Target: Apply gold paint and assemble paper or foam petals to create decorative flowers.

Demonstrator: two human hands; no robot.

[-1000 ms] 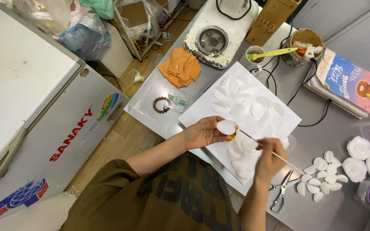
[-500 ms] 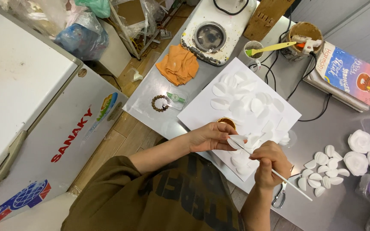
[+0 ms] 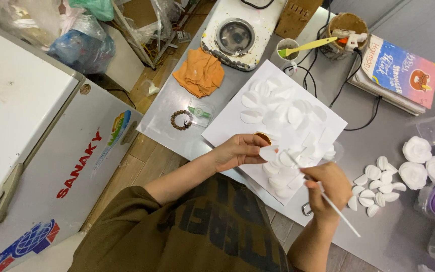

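I hold a small white petal (image 3: 268,152) pinched between the thumb and fingertips of my left hand (image 3: 238,152), raised just above the near part of the white sheet (image 3: 227,126) where many more petals lie spread out. My left hand is curled closed on the petal, with a round gold-brown thing, perhaps a small lid, partly hidden behind the fingers; I cannot tell what it is. My right hand (image 3: 330,186) is closed round a thin white stick (image 3: 323,194), gripped like a pen, its far tip (image 3: 286,154) reaching up to the petal's edge, its long end trailing out past my wrist.

To work this well, I judge I should keep the petal steady and flat to my eye, pinching only its margin so the face stays free, and steer the stick with short, light strokes from the fingers instead of the whole arm. Too hard a press would likely crease or tear so thin a piece.

Further out, a loose row of finished petals (image 3: 373,186) lies on the grey table (image 3: 404,236) beside my right hand, with white rose-shaped pieces (image 3: 418,161) beyond. An orange cloth (image 3: 200,73) and a bead bracelet (image 3: 180,120) sit on the far left side.
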